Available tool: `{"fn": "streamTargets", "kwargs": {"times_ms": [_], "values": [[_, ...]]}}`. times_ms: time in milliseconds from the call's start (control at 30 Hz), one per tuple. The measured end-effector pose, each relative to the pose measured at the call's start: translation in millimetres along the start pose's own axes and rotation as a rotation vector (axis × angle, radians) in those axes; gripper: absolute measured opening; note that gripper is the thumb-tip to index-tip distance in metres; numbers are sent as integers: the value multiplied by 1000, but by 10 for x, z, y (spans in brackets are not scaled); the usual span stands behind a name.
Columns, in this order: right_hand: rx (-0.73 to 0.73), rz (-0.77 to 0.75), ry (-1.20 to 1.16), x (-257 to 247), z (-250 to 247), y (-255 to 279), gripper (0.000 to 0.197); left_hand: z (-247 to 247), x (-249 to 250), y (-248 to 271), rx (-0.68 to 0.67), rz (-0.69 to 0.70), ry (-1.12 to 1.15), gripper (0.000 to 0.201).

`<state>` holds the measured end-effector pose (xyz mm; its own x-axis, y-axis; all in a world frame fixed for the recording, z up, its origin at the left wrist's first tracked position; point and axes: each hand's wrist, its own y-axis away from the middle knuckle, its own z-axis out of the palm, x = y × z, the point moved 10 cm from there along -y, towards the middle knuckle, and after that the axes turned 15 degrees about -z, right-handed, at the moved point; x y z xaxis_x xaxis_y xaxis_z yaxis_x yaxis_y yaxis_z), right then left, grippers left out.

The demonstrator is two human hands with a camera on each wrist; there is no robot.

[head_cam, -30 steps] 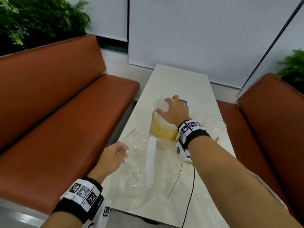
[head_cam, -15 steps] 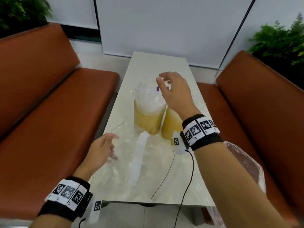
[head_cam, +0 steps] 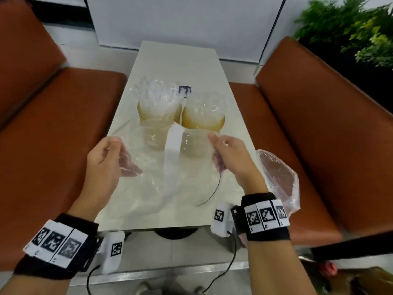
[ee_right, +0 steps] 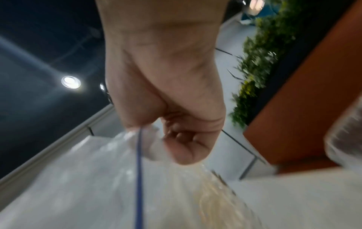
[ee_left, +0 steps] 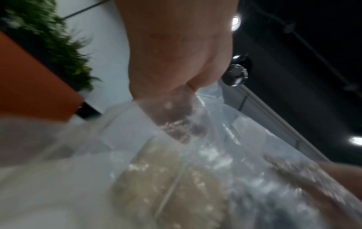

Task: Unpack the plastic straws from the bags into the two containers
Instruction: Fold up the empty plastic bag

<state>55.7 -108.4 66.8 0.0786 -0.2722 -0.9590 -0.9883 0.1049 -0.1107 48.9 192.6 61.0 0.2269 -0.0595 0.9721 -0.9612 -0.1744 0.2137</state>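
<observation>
Two amber containers stand side by side on the white table [head_cam: 178, 58]. The left container [head_cam: 158, 112] is packed with clear straws [head_cam: 155, 92]; the right container [head_cam: 203, 120] also shows clear plastic inside. A large clear plastic bag [head_cam: 170, 167] with a white strip hangs in front of them, held up between both hands. My left hand [head_cam: 106, 154] grips its left top edge, fingers seen through the film [ee_left: 172, 119]. My right hand [head_cam: 227, 152] pinches the right top edge [ee_right: 149, 139], with a thin dark cord [ee_right: 139, 170] running down from it.
Orange-brown bench seats flank the table on the left [head_cam: 53, 128] and right [head_cam: 319, 135]. Another crumpled clear bag [head_cam: 278, 177] lies on the right seat by the table edge. Green plants [head_cam: 350, 33] stand behind the right bench. A small dark-printed label [head_cam: 185, 90] sits behind the containers.
My right hand came back from above the containers and took the bag's right edge. My left hand rose and gripped the left edge; the bag now hangs lifted off the table.
</observation>
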Motion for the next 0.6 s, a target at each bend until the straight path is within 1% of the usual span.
{"fn": "streamTargets", "kwargs": {"times_ms": [67,133,167,267,333,400,467,500,533,600], "values": [[127,-118,144,-235,-374,-105,43,143,97,82,67,47,-25,35],[230,-163,219,-401,-783,-177,48,316,185,143,115,73,-43,34],[265,-181,266,-476,-986,-186,47,434,198,156,114,64,-44,32],[346,-208,448,-587,-1614,-158,41,895,108,201,12,-37,-45,25],[388,-182,535,-570,-1994,-134,39,1245,-25,284,-83,-126,-54,20],[363,-91,511,-396,-2258,-147,27,1604,-222,423,-194,-250,-85,20],[315,44,421,-86,-2431,-169,17,1940,-482,576,-304,-396,-138,20],[293,92,415,67,-2493,-167,17,2084,-621,633,-339,-455,-169,20],[270,119,458,230,-2563,-180,22,2203,-769,652,-350,-494,-214,21],[194,135,590,576,-2625,-190,32,2350,-1072,589,-314,-530,-370,25]]}}
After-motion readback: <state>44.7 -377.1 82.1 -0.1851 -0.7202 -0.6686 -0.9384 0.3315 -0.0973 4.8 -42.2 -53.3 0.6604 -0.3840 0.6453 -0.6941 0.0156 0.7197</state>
